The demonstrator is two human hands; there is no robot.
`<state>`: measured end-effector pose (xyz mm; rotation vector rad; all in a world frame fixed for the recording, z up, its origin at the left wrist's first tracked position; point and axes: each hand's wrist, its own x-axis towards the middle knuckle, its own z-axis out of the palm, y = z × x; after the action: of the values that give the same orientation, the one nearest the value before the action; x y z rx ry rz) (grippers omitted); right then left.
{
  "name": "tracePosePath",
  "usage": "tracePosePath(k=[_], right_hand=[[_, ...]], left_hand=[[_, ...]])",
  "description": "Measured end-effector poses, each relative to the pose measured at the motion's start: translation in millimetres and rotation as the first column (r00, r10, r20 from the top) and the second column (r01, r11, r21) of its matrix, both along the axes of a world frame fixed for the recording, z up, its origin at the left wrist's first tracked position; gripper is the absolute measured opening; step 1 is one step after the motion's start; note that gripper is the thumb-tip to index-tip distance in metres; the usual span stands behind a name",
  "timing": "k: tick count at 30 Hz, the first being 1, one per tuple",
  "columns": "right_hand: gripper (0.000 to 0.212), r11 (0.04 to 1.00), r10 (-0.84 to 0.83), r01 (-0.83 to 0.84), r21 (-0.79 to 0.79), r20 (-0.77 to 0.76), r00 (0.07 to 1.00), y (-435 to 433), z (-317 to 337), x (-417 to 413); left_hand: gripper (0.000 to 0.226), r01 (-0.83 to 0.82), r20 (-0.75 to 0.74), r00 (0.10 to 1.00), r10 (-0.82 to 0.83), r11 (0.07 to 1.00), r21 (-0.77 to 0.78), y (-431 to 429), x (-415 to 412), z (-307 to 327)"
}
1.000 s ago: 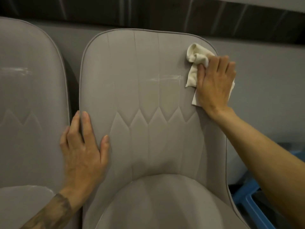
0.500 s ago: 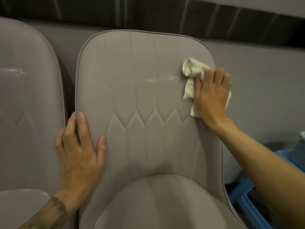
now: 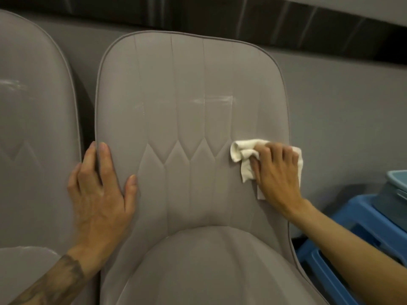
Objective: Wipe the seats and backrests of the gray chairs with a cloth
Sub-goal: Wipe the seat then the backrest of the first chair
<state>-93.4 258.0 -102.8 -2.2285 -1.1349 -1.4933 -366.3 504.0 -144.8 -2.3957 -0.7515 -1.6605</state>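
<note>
The limp cloth (image 3: 242, 155) (light, bunching) suits the right hand's (image 3: 277, 172) curled grip at the backrest's (image 3: 187, 84) right edge; the left hand (image 3: 99, 194) braces flat-fingered.

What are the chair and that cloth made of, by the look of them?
Chair: likely matte gray faux leather, going by stitched seams, piped edge and faint sheen. Cloth: soft off-white fabric, perhaps cotton; it bunches into folds.

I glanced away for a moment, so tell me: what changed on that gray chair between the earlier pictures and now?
The right hand, holding the cloth, slid down the right side of the backrest, from near the top corner to the diamond stitching. Nothing was picked up or let go. The left hand stayed on the backrest's left edge; the pale streak remains.
</note>
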Motion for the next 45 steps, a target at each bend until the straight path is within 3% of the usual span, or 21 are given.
tracePosePath(k=[2, 6, 8, 10, 12, 15, 17, 21, 22, 24, 26, 28, 30, 32, 34, 35, 38, 39, 42, 45], right_hand=[[0.020, 1.000, -0.011, 0.011, -0.011, 0.009, 1.000, 2.8, 3.0, 0.4], [0.020, 0.980, -0.040, 0.035, 0.198, 0.022, 0.999, 38.5, 58.1, 15.6], [0.020, 0.968, -0.059, 0.054, 0.246, 0.011, 0.998, 40.2, 54.4, 16.2], [0.018, 0.989, -0.022, 0.017, 0.145, 0.035, 0.999, 26.9, 17.3, 6.9], [0.017, 0.993, 0.052, -0.046, -0.106, 0.054, 0.997, 3.0, -32.8, -6.3], [0.019, 0.895, 0.099, -0.030, -0.446, 0.133, 0.986, -21.4, -71.5, -10.1], [0.019, 0.887, 0.120, -0.048, -0.460, 0.128, 0.985, -12.1, -55.0, -3.3], [0.017, 0.992, 0.049, -0.041, -0.120, 0.064, 0.997, 22.4, -16.3, -3.4], [0.017, 0.994, 0.054, -0.049, -0.095, 0.052, 0.997, 22.8, -22.8, -7.1], [0.020, 0.967, 0.115, -0.103, -0.235, 0.040, 0.993, 10.6, -57.9, -17.0], [0.023, 0.853, 0.156, -0.103, -0.512, 0.063, 0.986, -11.1, -92.3, -25.5], [0.031, 0.775, 0.158, -0.073, -0.628, 0.080, 0.984, -19.4, -98.6, -23.8], [0.033, 0.819, 0.146, -0.089, -0.567, 0.056, 0.988, -9.7, -81.2, -19.8], [0.028, 0.927, 0.077, -0.063, -0.369, 0.023, 0.997, 1.6, -58.9, -13.1], [0.025, 0.977, 0.056, -0.056, -0.206, -0.006, 0.998, 6.8, -55.6, -14.4], [0.026, 0.973, 0.066, -0.066, -0.219, -0.005, 0.998, 6.1, -61.9, -17.8], [0.031, 0.886, 0.117, -0.082, -0.457, 0.049, 0.992, -2.4, -77.9, -24.6], [0.032, 0.887, 0.118, -0.083, -0.453, 0.049, 0.992, -1.9, -72.9, -22.6], [0.020, 0.977, 0.125, -0.115, -0.179, 0.045, 0.991, 21.0, -29.9, -13.1], [0.016, 0.989, 0.026, -0.034, 0.142, 0.062, 0.998, 54.7, 30.0, 0.4]], left_hand=[[0.072, -0.001, -0.001, 1.000, 0.001, 1.000, -0.006, -0.1, -0.4, 0.9], [0.072, -0.003, 0.002, 1.000, 0.003, 1.000, -0.007, -1.2, -1.0, 1.2], [0.071, 0.009, -0.001, 1.000, -0.009, 1.000, -0.011, -1.2, -0.7, 1.5], [0.071, 0.017, 0.005, 1.000, -0.017, 1.000, -0.008, -0.3, -1.1, 1.3], [0.071, 0.017, 0.011, 1.000, -0.017, 1.000, 0.003, -0.5, -1.0, 1.2], [0.070, 0.021, 0.008, 1.000, -0.021, 1.000, 0.004, -0.6, -1.2, 2.3], [0.070, 0.014, -0.002, 1.000, -0.014, 1.000, 0.006, -0.2, -1.5, 2.5], [0.071, 0.009, -0.003, 1.000, -0.009, 1.000, 0.004, -0.4, -1.7, 2.0], [0.071, 0.010, -0.003, 1.000, -0.010, 1.000, 0.003, -0.7, -1.9, 1.9], [0.071, 0.014, 0.004, 1.000, -0.014, 1.000, 0.006, -1.1, -1.7, 2.0], [0.071, 0.020, 0.006, 1.000, -0.020, 1.000, 0.002, -1.3, -1.8, 2.1], [0.072, 0.017, 0.008, 1.000, -0.017, 1.000, 0.000, -1.7, -1.8, 2.2], [0.072, 0.021, 0.011, 1.000, -0.021, 1.000, 0.001, -1.7, -1.8, 1.9], [0.071, 0.022, 0.020, 1.000, -0.022, 1.000, 0.000, -1.6, -0.7, 1.4], [0.071, 0.011, 0.016, 1.000, -0.011, 1.000, 0.000, -0.5, -0.4, 0.2], [0.071, 0.006, 0.012, 1.000, -0.006, 1.000, 0.004, 0.1, -0.4, -0.3], [0.071, 0.000, 0.010, 1.000, 0.000, 1.000, 0.012, 0.8, -0.7, -0.2], [0.071, 0.000, 0.015, 1.000, 0.000, 1.000, 0.009, 0.8, -0.6, 0.1], [0.072, -0.006, 0.016, 1.000, 0.006, 1.000, 0.007, 0.3, -0.2, 0.2], [0.072, -0.007, 0.009, 1.000, 0.007, 1.000, 0.017, 0.5, 0.1, -0.2]])
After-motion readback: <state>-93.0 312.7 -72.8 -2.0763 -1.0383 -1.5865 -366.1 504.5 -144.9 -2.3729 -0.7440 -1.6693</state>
